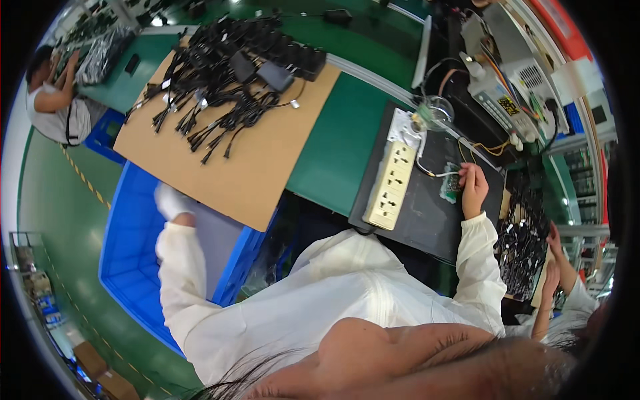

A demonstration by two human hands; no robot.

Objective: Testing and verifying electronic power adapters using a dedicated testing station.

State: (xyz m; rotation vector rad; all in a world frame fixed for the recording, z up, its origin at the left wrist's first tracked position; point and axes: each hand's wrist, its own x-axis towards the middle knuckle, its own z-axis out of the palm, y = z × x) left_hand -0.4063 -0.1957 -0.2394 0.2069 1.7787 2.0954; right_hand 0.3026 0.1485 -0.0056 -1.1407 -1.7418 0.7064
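My left hand (175,203), in a white glove, is over the blue bin (127,233) beside the cardboard sheet. Motion smears its fingers, so I cannot see whether it holds anything. Bare-fingered, my right hand (474,188) is closed at the right side of the dark mat (427,220), its fingertips pinched at the end of a white cable (430,175). A small green circuit board (451,185) lies just beside those fingers. Left of it is a cream power strip (389,185) with several sockets, the cable looping near its far end.
Black power adapters with bundled cords (227,80) are heaped on a brown cardboard sheet (220,180). A bench instrument (503,103) stands at the far right, near a lamp-like clear round piece (437,112). More cords (523,240) lie by a co-worker's hands (553,260). Another person (57,100) sits far left.
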